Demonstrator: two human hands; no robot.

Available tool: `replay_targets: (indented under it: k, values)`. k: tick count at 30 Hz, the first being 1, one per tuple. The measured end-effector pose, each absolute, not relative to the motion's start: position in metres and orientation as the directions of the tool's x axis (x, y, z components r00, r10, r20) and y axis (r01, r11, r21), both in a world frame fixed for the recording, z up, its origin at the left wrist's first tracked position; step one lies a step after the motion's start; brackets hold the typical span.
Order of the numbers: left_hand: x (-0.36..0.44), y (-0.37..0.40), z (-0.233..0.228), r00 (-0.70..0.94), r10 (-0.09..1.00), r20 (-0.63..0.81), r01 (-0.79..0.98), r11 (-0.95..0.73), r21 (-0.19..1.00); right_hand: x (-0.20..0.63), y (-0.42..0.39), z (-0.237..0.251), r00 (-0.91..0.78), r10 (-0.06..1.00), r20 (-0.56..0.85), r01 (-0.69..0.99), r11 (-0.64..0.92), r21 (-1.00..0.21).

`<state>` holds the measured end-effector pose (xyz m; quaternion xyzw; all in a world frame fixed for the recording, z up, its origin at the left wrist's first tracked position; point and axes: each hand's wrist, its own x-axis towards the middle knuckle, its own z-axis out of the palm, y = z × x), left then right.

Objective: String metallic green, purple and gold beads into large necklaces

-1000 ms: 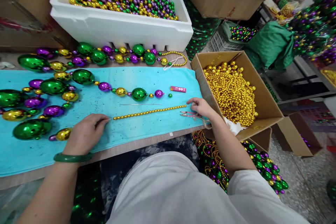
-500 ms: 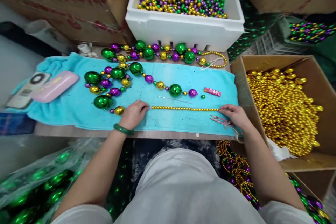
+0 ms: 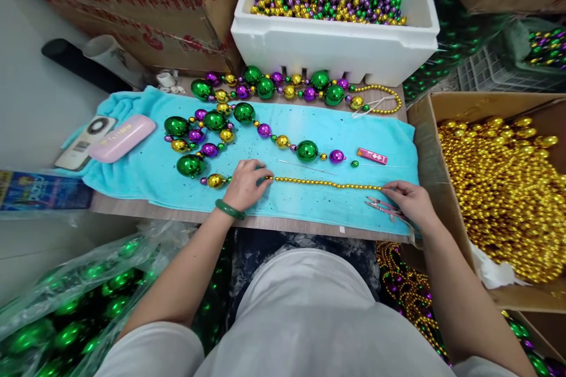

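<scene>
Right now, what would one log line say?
Left hand: fingertips at left end of gold bead strand | Right hand: fingertips at its right end | Pink-handled tool: on blue towel

Left side, a pale grey wall (image 3: 22, 53); centre, the wood-grain worktop (image 3: 121, 205) runs across, light falling soft, even!

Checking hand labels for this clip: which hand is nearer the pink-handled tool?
Right. The right hand is close beside the pink-handled tool, fingers at the gold strand's right end; the left hand is farther off, at the strand's left end.
</scene>
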<state>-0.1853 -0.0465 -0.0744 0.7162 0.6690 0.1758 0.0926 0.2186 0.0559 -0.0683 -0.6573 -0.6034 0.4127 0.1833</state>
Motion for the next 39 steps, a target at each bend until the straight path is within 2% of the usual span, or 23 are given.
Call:
replay_targets:
  k: [5,13,30,39]
  values:
    - [-0.194,-0.052,-0.071,0.013,0.994,0.107,0.931,-0.051,0.361,0.224,0.055,-0.074,-0.075,0.964,-0.254,0.642,-0.148,-0.752]
    - [-0.173,-0.045,-0.075,0.009,0.997,0.076,0.918,-0.038,0.395,0.229,0.054,-0.082,-0.109,0.967,-0.232,0.713,-0.087,-0.696]
    - [-0.185,-0.048,-0.074,-0.023,0.997,0.071,0.910,-0.009,0.415,0.230,0.054,-0.086,-0.133,0.971,-0.198,0.706,-0.047,-0.706]
    - [-0.153,-0.034,-0.074,0.027,0.996,0.085,0.908,-0.061,0.416,0.228,0.054,-0.084,-0.131,0.967,-0.219,0.713,-0.061,-0.698]
